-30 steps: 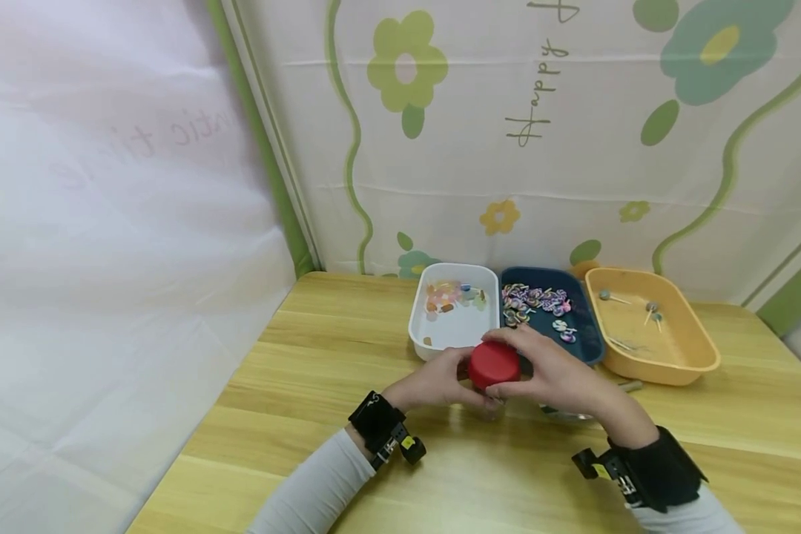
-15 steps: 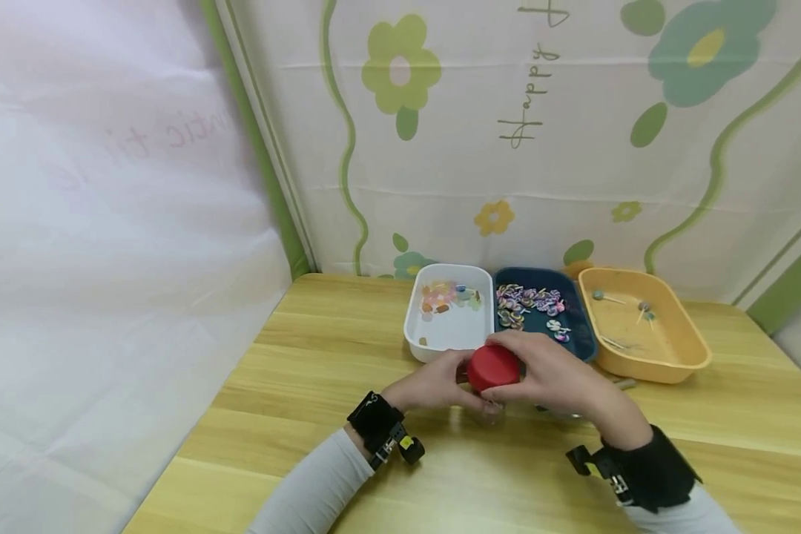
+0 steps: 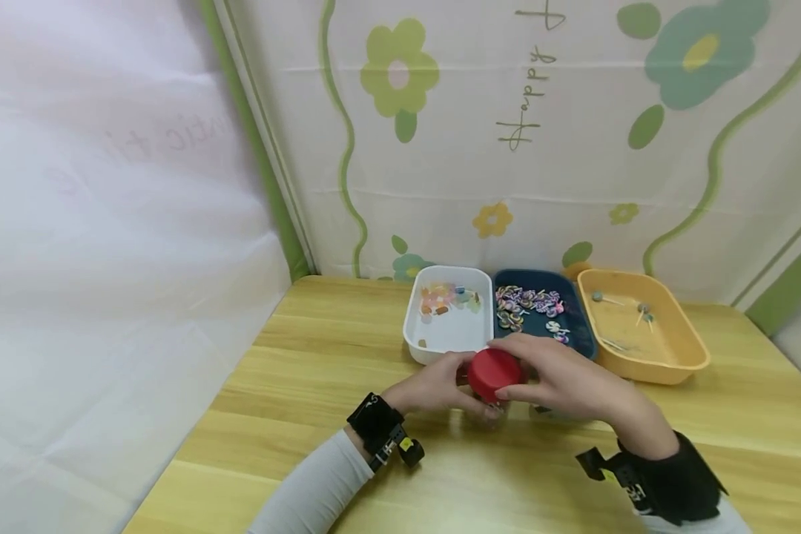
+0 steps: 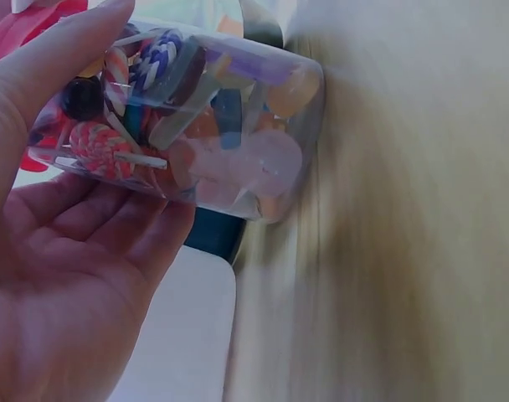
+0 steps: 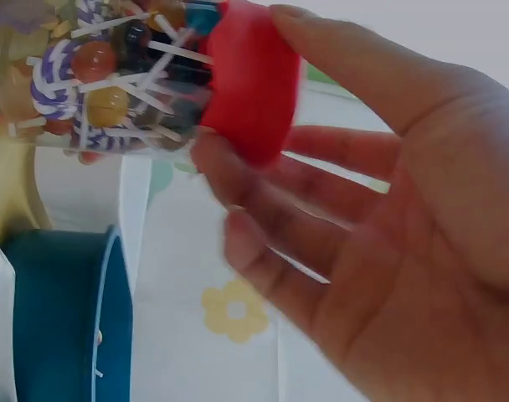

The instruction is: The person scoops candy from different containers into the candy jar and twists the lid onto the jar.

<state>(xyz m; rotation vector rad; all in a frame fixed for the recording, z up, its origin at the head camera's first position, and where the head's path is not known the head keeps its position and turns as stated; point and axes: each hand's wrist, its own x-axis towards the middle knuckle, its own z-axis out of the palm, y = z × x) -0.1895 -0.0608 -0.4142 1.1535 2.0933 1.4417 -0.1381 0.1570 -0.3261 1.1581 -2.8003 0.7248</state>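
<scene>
A clear jar [image 4: 229, 126] full of small lollipops and candy-like pieces stands on the wooden table, topped by a red lid [image 3: 494, 374]. My left hand [image 3: 434, 386] grips the jar's side, thumb on one side and fingers on the other. From the right, my right hand [image 3: 567, 378] holds the lid by its rim between thumb and fingers. In the right wrist view the lid [image 5: 253, 84] sits on the jar's mouth. The right hand hides most of a dark, partly clear object [image 3: 543, 409] behind it.
Behind the jar stand a white tray [image 3: 457, 337] with pale candy pieces, a dark blue tray [image 3: 577, 319] with swirl lollipops, and a yellow tray [image 3: 674, 345] with a few lollipops. A printed curtain [image 3: 440, 163] hangs behind the table [image 3: 320, 326].
My right hand has turned a little around the lid, its thumb shifting and its wrist swinging right. My left hand keeps its grip on the jar. The head view has shifted slightly.
</scene>
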